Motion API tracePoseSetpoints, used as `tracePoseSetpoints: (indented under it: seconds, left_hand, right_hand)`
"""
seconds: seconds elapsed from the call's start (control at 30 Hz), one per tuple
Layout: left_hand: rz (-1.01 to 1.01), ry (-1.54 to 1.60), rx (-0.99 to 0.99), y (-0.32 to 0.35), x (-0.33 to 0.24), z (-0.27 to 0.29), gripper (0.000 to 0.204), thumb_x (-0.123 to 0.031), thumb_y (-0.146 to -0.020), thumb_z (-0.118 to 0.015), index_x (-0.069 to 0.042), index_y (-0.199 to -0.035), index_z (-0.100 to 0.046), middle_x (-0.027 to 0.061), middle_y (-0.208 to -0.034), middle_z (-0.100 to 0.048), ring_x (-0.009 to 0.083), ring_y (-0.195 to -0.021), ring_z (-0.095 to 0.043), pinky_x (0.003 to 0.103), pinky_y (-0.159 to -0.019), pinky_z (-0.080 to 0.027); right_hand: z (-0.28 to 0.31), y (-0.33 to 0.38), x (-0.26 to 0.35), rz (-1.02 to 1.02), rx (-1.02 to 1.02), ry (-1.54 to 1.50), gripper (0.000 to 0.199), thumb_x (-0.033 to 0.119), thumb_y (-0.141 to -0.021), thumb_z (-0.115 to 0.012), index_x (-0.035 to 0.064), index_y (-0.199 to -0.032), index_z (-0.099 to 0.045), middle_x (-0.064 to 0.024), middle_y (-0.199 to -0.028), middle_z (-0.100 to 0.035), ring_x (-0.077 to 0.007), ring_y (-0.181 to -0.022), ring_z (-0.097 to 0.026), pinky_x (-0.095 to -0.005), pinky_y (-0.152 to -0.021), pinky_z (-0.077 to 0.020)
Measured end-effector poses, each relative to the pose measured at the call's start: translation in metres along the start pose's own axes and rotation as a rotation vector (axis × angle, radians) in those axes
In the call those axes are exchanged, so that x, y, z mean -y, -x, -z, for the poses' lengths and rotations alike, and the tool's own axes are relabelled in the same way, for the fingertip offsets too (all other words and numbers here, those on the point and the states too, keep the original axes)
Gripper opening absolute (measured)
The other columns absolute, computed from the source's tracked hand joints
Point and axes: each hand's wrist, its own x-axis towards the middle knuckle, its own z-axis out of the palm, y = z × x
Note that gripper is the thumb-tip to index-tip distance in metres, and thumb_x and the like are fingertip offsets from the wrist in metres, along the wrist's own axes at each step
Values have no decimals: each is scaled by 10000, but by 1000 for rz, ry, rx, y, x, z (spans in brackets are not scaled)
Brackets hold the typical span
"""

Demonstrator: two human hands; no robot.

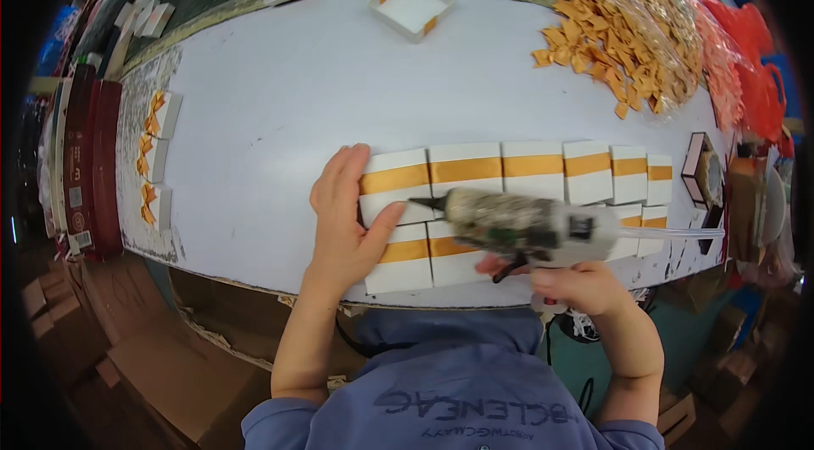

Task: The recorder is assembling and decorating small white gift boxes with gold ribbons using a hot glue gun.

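Observation:
Two rows of white boxes, each crossed by a gold ribbon band, lie side by side near the table's front edge. My left hand rests against the left end of these rows, fingers stretched out along the side and thumb over the end boxes. Gripped in my right hand is a hot glue gun, held above the boxes. Its dark nozzle points left, over the seam between the first two columns near my left thumb. The gun hides part of the front row, and a clear glue stick sticks out of its rear.
Gold ribbon bows spill from a plastic bag at the far right, beside a red bag. Several boxes with bows line the left edge. An open white box part sits at the back. A dark glue-stained holder stands right.

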Motion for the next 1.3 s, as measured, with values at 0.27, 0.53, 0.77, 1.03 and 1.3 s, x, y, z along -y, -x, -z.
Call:
tracePoseSetpoints:
  seconds: [0.27,0.53,0.77,1.03,1.3]
  left_hand:
    - [-13,-19,-1,0,-2,1,710,-208,-735,-687,18,-1309,-334,181,-1300,-370,330,-1234,-324,412,-997,-207]
    - [-3,-28,25,-1,-4,3,732,-227,-729,-698,21,-1312,-330,187,-1292,-376,337,-1241,-317,415,-1002,-198]
    - [-127,-63,-155,-1,-6,10,651,-235,-693,-712,6,-1230,-433,157,-1204,-472,321,-1146,-404,411,-958,-250]
    - [-454,-309,184,5,-47,-6,510,-406,-655,-683,-63,-1023,-597,53,-1115,-563,244,-1017,-449,388,-875,-268]
    - [-488,-386,205,-1,-57,-7,521,-432,-649,-672,-61,-1005,-595,52,-1110,-561,220,-1000,-448,400,-887,-254]
  right_hand:
    - [-22,-35,7,104,-56,499,267,241,-796,-605,16,-940,-620,-134,-766,-580,-254,-696,-561,-327,-636,-451]
    - [-23,-35,10,136,-99,704,293,220,-779,-604,16,-989,-608,-137,-820,-607,-272,-675,-585,-322,-624,-461]
    - [12,-4,1,91,-34,-201,578,397,-682,-618,-90,-987,-551,-197,-816,-616,-316,-765,-641,-342,-608,-526]
    - [14,8,-2,-20,-314,212,204,108,-803,-585,28,-991,-585,-34,-823,-611,-113,-694,-548,-240,-593,-433]
    - [14,18,-2,21,-292,189,215,143,-768,-629,43,-955,-595,-30,-831,-620,-119,-684,-542,-271,-599,-452]
